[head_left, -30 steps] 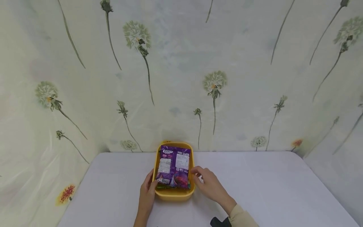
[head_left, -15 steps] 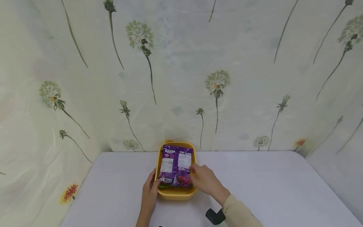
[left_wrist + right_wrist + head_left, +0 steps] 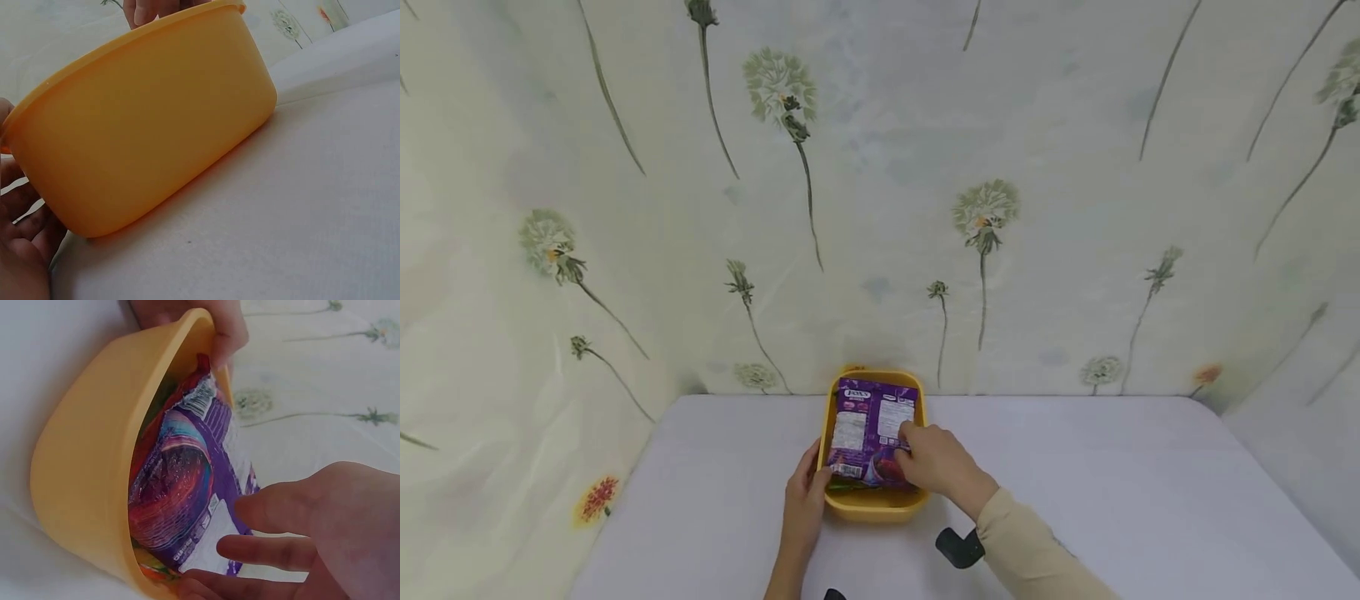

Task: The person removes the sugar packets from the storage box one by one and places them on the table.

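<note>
A yellow plastic tub [image 3: 874, 505] stands on the white table near the wall. A purple snack packet [image 3: 867, 421] lies on top of other wrappers inside it. My left hand [image 3: 809, 493] holds the tub's left side, thumb hooked over the rim [image 3: 220, 328]. My right hand [image 3: 934, 463] hovers over the packet's near right corner with relaxed fingers [image 3: 275, 509] touching the purple packet [image 3: 187, 481]. The left wrist view shows only the tub's outer wall [image 3: 150, 131] and my left hand's fingers [image 3: 22, 244] under it.
The white table [image 3: 1112, 492] stretches out to either side of the tub. A flower-printed sheet [image 3: 880, 208] hangs right behind it and along the left. A black wrist mount [image 3: 958, 547] sits on my right sleeve.
My right hand moved left from the tub's right rim onto the purple packet. The left hand kept its hold on the tub.
</note>
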The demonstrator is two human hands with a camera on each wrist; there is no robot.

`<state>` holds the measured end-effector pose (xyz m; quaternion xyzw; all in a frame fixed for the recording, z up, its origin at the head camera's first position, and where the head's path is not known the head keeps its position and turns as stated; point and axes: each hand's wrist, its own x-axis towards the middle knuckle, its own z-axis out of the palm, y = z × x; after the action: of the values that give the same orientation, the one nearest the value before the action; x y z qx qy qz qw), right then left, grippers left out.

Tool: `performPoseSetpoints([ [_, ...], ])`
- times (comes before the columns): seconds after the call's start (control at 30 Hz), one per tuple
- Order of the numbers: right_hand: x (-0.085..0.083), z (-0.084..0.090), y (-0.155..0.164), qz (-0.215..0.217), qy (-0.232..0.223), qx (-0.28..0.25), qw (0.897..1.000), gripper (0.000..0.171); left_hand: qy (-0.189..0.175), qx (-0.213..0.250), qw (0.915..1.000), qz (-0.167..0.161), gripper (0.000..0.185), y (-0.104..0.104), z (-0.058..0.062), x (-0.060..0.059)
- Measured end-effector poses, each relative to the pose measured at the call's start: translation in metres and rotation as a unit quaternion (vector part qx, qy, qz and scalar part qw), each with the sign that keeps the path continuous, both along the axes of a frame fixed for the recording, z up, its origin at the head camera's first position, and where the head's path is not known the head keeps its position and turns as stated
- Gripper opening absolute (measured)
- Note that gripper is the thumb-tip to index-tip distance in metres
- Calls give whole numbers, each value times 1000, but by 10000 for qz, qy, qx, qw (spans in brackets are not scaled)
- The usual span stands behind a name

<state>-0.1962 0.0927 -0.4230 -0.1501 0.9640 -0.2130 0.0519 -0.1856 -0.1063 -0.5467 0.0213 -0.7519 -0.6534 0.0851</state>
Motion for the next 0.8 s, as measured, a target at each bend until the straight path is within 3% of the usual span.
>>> performPoseSetpoints([
  [0.2, -4, -3, -5, 32, 229, 190, 9996, 19, -22, -42, 10000, 59, 46, -2, 0, 1],
  [0.47, -14, -5, -9, -258, 693, 397, 9965, 16, -41, 28, 10000, -29, 46, -2, -1, 0],
  [0.8, -19, -3, -18, -531, 211, 48, 9984, 18, -141, 88, 9998, -66, 47, 2, 8, 4],
])
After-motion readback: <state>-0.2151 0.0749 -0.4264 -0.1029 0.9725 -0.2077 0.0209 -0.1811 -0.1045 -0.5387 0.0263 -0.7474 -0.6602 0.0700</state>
